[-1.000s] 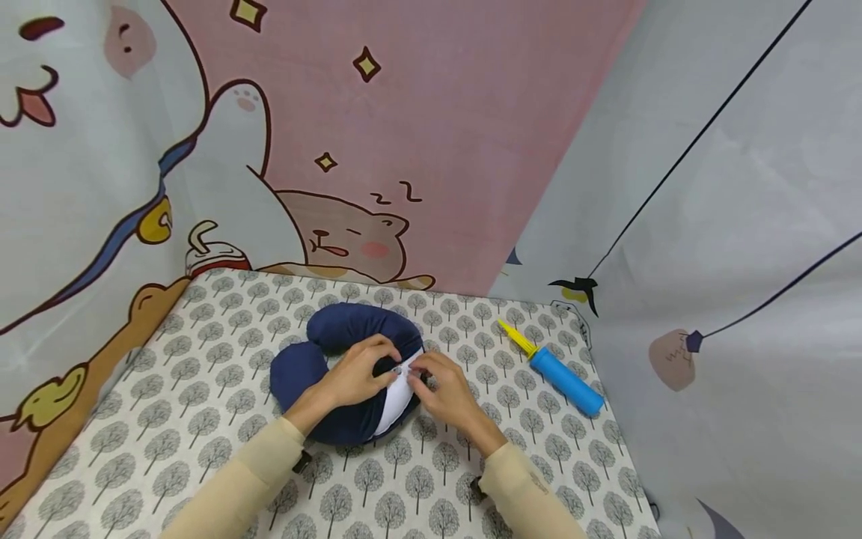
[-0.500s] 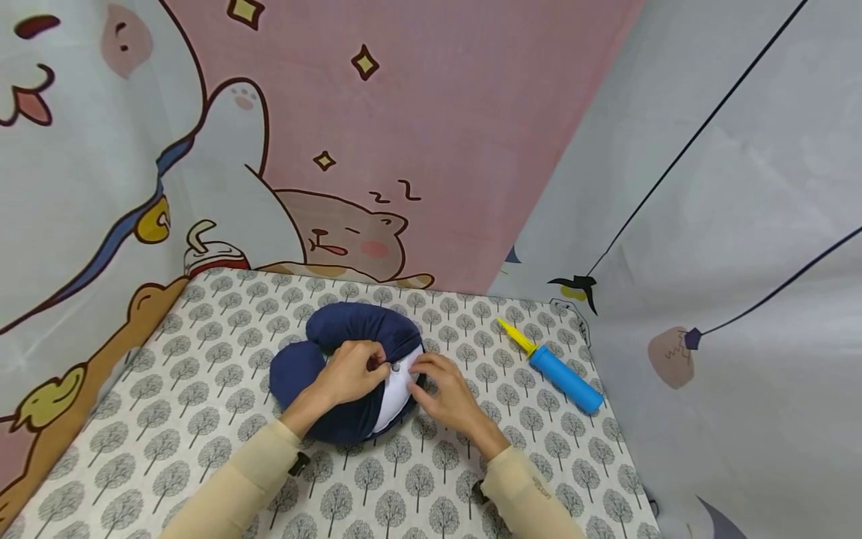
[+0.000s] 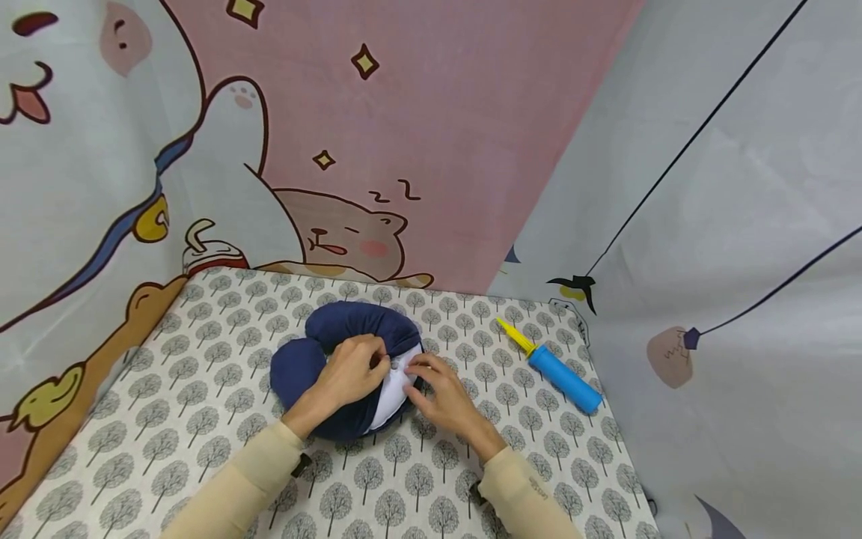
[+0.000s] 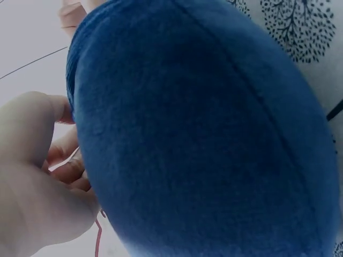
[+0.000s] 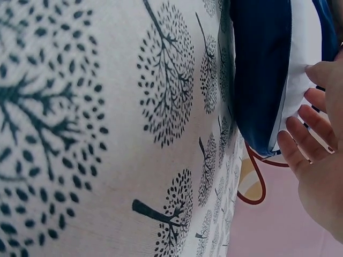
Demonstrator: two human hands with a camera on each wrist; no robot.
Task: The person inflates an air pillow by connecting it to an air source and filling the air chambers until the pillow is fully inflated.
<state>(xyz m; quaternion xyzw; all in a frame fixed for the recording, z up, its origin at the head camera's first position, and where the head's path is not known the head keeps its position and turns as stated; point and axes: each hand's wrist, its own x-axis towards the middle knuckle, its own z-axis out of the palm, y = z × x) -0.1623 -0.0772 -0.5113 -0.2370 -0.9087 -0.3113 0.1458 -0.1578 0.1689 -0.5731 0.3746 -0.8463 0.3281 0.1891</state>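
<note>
A navy U-shaped neck pillow (image 3: 357, 318) lies on the table, its cover parted along one side so that a white inner cushion (image 3: 393, 397) shows. My left hand (image 3: 353, 367) reaches over the pillow with fingers curled at the edge of the navy cover, by the white part. In the left wrist view, the thumb (image 4: 61, 110) lies against the navy cloth (image 4: 187, 134), which hides part of the fingers. My right hand (image 3: 444, 393) has its fingers loosely bent, with fingertips on the white cushion. The right wrist view shows those fingers (image 5: 303, 134) spread along the opening.
A blue hand pump (image 3: 566, 378) with a yellow nozzle (image 3: 515, 335) lies to the right of the pillow. The cloth on the table (image 3: 202, 419) has a tree print. Cartoon-printed fabric walls (image 3: 471, 150) stand behind and at both sides.
My left hand has drawn back slightly to the left from the small clear valve on the white cushion. My right hand stays by the cushion, its fingers a little looser.
</note>
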